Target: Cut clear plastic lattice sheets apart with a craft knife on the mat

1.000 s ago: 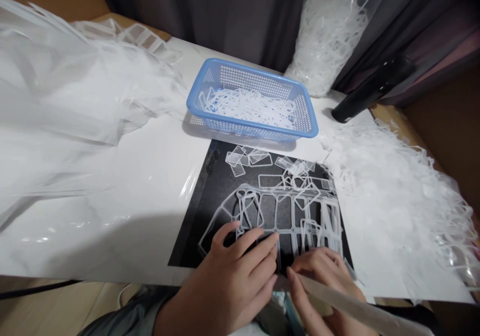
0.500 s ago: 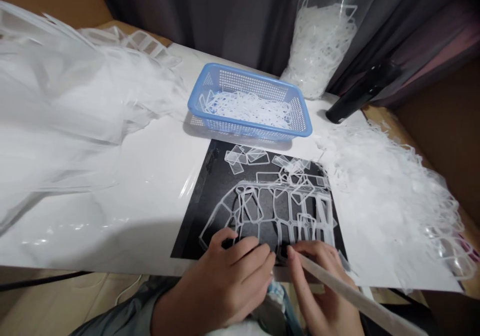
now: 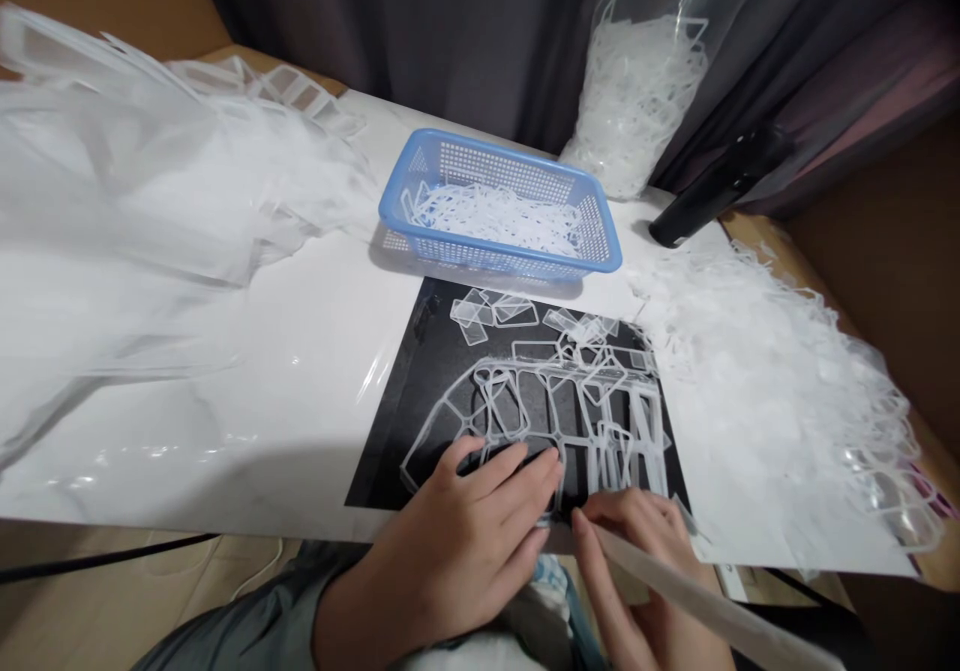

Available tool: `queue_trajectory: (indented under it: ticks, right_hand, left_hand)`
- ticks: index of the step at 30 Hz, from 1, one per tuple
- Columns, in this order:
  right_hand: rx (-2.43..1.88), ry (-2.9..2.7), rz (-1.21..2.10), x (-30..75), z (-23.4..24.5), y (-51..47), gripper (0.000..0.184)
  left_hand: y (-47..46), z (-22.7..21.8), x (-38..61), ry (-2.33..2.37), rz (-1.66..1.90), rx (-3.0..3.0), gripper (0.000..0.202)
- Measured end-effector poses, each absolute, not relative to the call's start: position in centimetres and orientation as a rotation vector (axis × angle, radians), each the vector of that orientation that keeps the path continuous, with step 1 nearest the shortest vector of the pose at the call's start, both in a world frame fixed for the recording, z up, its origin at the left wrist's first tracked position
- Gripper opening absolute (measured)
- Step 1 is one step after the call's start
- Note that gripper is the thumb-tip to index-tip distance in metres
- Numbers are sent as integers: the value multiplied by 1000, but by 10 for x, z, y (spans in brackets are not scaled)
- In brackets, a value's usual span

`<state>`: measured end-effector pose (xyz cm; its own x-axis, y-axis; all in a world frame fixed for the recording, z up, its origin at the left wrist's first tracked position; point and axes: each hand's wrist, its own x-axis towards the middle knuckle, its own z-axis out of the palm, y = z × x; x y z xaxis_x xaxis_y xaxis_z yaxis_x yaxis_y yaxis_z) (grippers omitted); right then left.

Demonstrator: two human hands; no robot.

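Observation:
My left hand (image 3: 457,531) lies palm down with fingers stretched over the lower part of a clear plastic cut-out sheet (image 3: 577,441), a lattice of thin strips around openings. The sheet rests on a black mat (image 3: 397,431). My right hand (image 3: 656,516) pinches a long, flat, whitish stick (image 3: 705,596) near its end, close to the mat's front edge. The stick's tip is hidden by my fingers, so I cannot tell its kind. Loose small clear frames (image 3: 514,309) lie on the mat's upper part, some overlapping the sheet.
Behind the mat stands a blue mesh basket (image 3: 499,259) holding white plastic pieces. A clear bag (image 3: 637,101) of similar pieces and a black cylinder (image 3: 697,201) are at the back right. Stacked clear sheets (image 3: 150,171) cover the left; a plastic scrap heap (image 3: 772,401) lies right.
My left hand has moved slightly up and right over the sheet, with its fingers straighter. The sheet's lower right strips have shifted a little; my right hand still grips the stick.

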<state>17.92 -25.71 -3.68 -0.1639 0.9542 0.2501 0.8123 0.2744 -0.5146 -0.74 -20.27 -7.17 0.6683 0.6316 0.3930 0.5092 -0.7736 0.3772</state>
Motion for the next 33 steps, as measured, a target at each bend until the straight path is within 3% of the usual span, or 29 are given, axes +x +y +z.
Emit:
queue_trajectory:
  ticks: [8,15,23,28,33]
  right_hand:
    - [-1517,-2204,427,200,-38,-261,10]
    - [-1455,-2278,125,212,-61,-271,21]
    - [-1350,-2461,-129,212,-70,-273,20]
    - [-1533,-2176,-203,205,-79,-269,18]
    - [-1794,-1699,-324,213,-59,-252,24]
  left_hand:
    - [-205,-71,-11,856,792,2818,25]
    - [-204,-70,-15,722,793,2905,19]
    - [-203,-69,-10,754,747,2868,18]
    - [-204,-67,-10,793,711,2824,14]
    - [-204,-67,-11,768,732,2808,13]
